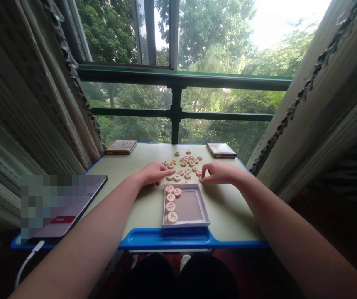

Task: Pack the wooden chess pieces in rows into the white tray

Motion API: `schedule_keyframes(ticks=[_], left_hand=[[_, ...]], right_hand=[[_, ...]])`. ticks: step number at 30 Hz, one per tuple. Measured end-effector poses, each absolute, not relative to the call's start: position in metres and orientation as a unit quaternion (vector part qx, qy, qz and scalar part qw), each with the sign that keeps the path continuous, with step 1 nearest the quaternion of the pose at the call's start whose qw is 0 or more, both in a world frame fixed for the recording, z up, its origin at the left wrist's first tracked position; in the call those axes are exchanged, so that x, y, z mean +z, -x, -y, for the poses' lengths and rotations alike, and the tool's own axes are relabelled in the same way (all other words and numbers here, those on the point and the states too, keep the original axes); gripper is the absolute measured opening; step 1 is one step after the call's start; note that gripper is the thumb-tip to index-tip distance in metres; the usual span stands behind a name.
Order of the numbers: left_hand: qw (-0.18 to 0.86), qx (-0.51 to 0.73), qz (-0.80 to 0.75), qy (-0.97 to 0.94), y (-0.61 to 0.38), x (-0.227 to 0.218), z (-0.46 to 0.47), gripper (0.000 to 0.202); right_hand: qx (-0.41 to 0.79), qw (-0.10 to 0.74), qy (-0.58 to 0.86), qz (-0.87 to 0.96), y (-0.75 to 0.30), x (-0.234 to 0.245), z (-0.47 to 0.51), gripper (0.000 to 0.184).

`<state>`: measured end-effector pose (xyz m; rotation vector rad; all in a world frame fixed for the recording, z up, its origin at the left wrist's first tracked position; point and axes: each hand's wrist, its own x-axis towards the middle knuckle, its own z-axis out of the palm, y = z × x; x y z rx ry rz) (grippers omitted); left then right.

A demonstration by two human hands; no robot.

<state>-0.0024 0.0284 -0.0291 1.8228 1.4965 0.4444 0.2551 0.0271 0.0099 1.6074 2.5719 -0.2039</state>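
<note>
Round wooden xiangqi pieces (187, 175) with red or dark characters lie loosely grouped on the table. My left hand (154, 172) is at the left edge of the group, its index finger stretched out over the nearest pieces and nothing visibly held. On the right side, my right hand (217, 171) has its fingertips closed on a xiangqi piece (201, 179) at table level. Close to me sits a shallow open box (206, 207). Several red-character pieces (170, 206) stand along its left side, and some at the bottom appear stacked. One piece (185, 182) is partly hidden behind the box's far rim.
A tablet-like device (69, 214) with a white cable (30, 259) occupies the table's left side. Flat boxes lie at the back left (121, 147) and back right (221, 150). The table (234, 211) has a blue edge; a green window rail (228, 81) stands beyond.
</note>
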Motion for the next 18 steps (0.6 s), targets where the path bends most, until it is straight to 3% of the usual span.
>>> schedule_keyframes(ticks=[6,12,18], left_hand=[[0.279,0.181,-0.557,-0.761,0.001,-0.034,-0.029,0.056],[0.091,0.230,-0.527,-0.813,-0.002,-0.034,-0.029,0.048],[0.011,0.265,-0.576,-0.773,0.004,-0.034,-0.034,0.023]], right_hand=[[-0.056,0.037,-0.526,-0.848,-0.255,0.011,-0.026,0.041],[-0.056,0.021,-0.525,-0.849,-0.260,0.007,-0.033,0.034],[0.005,-0.113,-0.462,-0.880,-0.249,-0.005,-0.036,0.018]])
